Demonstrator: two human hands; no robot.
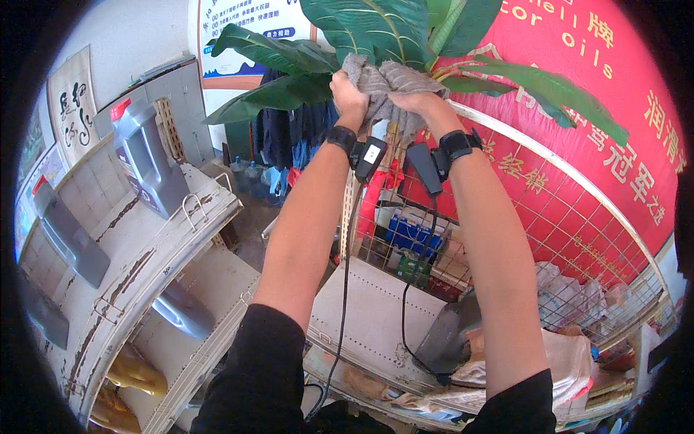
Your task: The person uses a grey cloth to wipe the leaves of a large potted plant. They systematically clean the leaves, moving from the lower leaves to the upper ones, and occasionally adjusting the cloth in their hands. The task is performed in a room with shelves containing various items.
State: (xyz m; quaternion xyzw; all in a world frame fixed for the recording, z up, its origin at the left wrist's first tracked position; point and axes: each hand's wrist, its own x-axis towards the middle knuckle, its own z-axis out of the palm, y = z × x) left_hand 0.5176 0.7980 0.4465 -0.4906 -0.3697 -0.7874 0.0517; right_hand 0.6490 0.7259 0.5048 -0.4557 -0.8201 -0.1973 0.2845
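Both of my arms reach up and forward to a crumpled grey ribbed cloth. My left hand grips the cloth's left side, its fingers curled. The cloth's right part is held in my right hand, whose fingers are partly hidden under its folds. Large green leaves of a plant spread directly behind and above the cloth. Black straps with small boxes and cables are on both wrists.
At left, a metal shelf holds grey plastic jugs. A wire grid panel stands before a red banner at right. Below lie a perforated shelf, a pale cloth and two dangling cables.
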